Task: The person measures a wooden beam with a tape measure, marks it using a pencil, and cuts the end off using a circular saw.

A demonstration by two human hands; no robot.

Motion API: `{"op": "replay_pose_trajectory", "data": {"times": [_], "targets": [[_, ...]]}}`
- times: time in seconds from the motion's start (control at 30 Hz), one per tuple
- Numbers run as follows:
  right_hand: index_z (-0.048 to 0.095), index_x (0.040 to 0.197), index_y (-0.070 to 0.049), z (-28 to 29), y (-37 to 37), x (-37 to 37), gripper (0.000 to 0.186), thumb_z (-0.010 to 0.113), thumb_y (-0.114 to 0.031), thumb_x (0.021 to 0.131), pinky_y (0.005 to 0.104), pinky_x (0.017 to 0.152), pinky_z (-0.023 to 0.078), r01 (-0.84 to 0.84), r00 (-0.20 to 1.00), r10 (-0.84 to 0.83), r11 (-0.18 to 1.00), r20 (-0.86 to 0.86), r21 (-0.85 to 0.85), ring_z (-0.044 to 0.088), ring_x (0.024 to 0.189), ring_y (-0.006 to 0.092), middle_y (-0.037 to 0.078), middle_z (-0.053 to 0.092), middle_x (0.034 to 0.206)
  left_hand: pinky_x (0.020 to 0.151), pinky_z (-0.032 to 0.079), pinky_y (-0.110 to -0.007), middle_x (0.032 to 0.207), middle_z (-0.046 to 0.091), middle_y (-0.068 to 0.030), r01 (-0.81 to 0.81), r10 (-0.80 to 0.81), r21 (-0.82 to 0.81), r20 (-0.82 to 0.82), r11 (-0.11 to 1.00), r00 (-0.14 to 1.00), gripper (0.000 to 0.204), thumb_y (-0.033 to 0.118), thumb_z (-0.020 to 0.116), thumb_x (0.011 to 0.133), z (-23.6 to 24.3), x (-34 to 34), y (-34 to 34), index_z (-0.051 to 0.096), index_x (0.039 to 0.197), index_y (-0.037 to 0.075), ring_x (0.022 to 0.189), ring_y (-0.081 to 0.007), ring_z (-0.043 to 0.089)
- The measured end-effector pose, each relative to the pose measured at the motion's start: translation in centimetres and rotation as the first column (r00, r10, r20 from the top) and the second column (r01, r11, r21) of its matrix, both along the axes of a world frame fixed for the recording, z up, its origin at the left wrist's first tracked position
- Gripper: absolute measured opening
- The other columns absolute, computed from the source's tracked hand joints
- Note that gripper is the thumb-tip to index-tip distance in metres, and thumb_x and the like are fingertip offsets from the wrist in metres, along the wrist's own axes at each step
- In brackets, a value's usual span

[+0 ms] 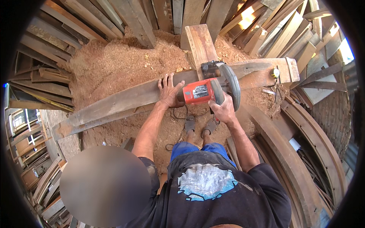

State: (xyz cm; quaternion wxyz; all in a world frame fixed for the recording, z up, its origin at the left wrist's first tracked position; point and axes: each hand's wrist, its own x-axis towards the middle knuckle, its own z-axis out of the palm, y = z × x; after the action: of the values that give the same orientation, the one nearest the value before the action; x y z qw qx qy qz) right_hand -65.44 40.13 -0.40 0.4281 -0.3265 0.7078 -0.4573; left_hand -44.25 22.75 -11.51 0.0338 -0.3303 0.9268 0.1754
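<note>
Sawdust (110, 62) spreads over the ground on the far side of me, and across it, in front of my feet, lies the largest piece, a long dark plank (121, 97). Its long axis runs from the near left to the far right, with a gentle bend. Towards the right a paler board (258, 81) shows along its near side, and a short wide board (200, 41) reaches away from me, its near end by the tool.

The red power tool (197, 92) sits at the plank, right of its middle, between my two hands. Its red housing points left, while a curved grey guard (232, 85) on its right side runs near to far, across the plank's axis rather than along it.

My right hand (223, 109) is on the tool's near right side, fingers closed around the grey handle (218, 91); I cannot tell whether one presses a trigger. My left hand (169, 91) lies just left of the red housing, fingers spread wide on the plank and pointing far, the thumb reaching towards the tool. Whether that palm bears down hard, I cannot tell.

Smallest, a tape measure (275, 73) rests well apart to the right, near the paler board's far right end.
</note>
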Motion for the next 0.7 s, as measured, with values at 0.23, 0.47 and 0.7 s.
{"op": "replay_pose_trajectory", "data": {"times": [0.23, 0.47, 0.7], "targets": [[0.056, 0.085, -0.004, 0.3, -0.9, -0.1, 0.012, 0.066, -0.006, 0.080, 0.0296, 0.063, 0.045, 0.021, 0.999, -0.023, 0.998, -0.030, -0.064, 0.048, 0.069, 0.0080, -0.001, 0.053, 0.073, 0.115, 0.009, -0.069, 0.158, 0.019, -0.0256, -0.010, 0.009, 0.018, 0.030, 1.000, 1.000, 0.107, 0.045, 0.093, 0.043, 0.6, -0.3, 0.0, 0.051, 0.140, 0.032, 0.147, -0.0494, 0.011], [0.061, 0.093, -0.001, 1.0, -2.2, -0.7, 0.015, 0.063, -0.008, 0.080, 0.0303, 0.070, 0.047, -0.007, 0.999, 0.005, 0.999, 0.048, 0.044, 0.052, 0.075, 0.0100, 0.001, 0.057, 0.079, 0.114, 0.009, -0.068, 0.157, 0.019, -0.0271, -0.008, 0.008, -0.011, 0.053, 1.000, 0.999, 0.111, 0.050, 0.089, 0.046, 0.2, -0.1, 0.0, 0.045, 0.146, 0.035, 0.146, -0.0508, 0.011], [0.062, 0.093, 0.000, -0.6, -3.1, -1.4, 0.016, 0.065, -0.007, 0.079, 0.0298, 0.068, 0.047, -0.008, 0.998, 0.008, 1.000, 0.055, 0.000, 0.052, 0.072, 0.0098, 0.001, 0.057, 0.078, 0.114, 0.007, -0.069, 0.156, 0.020, -0.0285, 0.012, -0.013, 0.011, 0.089, 1.000, 0.996, 0.113, 0.051, 0.086, 0.049, 1.3, -0.6, -0.1, 0.039, 0.150, 0.031, 0.145, -0.0512, 0.012]]}}
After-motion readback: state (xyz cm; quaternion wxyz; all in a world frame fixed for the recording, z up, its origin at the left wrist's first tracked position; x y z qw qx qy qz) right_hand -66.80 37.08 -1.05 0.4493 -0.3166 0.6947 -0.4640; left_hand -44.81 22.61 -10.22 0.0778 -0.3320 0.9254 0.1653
